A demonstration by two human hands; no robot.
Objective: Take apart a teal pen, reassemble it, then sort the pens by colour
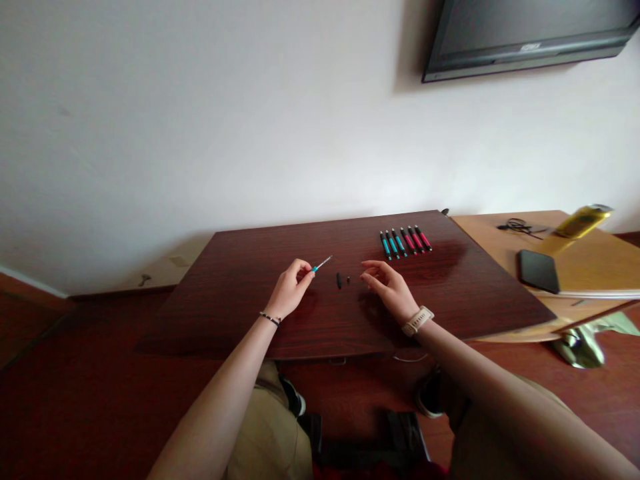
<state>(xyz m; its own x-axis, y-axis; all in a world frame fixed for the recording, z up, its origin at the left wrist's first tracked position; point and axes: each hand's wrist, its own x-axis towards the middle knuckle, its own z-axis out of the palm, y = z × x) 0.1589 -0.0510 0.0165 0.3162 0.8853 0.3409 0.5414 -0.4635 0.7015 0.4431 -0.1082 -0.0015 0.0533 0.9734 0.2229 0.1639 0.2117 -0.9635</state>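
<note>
Here, left fingers clamp a slender, teal-ended pen part mid-frame; right fingers curve apart over glossy wood-grained surface.

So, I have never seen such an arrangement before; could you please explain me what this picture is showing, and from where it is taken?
Gladly. There is no machine here: you see a person's two bare hands. The one picture comes from a camera worn on the head, looking forward and down.

The left hand holds a small blue piece with a thin rod sticking out. The right hand is above the dark table, with no object visible in its fingers.

Between the hands lie a black piece and a tiny part, too small to identify. Farther back, three blue pens and three pink pens lie in a row. A screen hangs on the wall.
</note>
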